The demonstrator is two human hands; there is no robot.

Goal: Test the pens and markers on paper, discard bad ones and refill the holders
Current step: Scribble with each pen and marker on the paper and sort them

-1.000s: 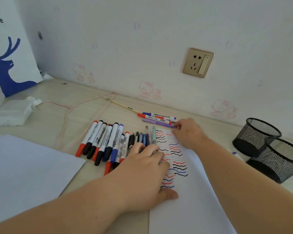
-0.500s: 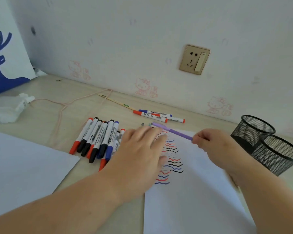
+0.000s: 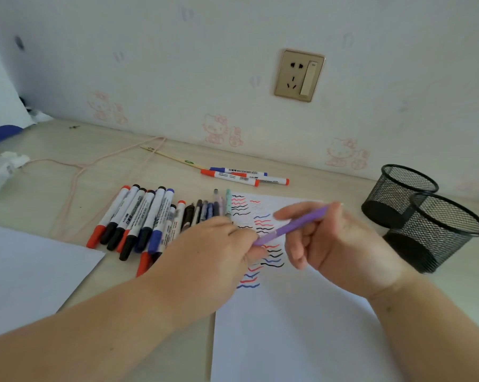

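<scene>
Soft, even daylight fills the scene, bright with a cool bluish cast on the wall (image 3: 177, 64) and paper (image 3: 288, 340). Shadows are faint, with no glare. The wide lens bends the edges, and the right hand (image 3: 340, 244) is slightly motion-blurred.

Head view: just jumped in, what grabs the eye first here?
Both hands meet over the scribbled test paper: the right hand holds a purple pen while the left hand pinches its near end. A row of markers lies left of the paper; two black mesh holders stand at right.
</scene>
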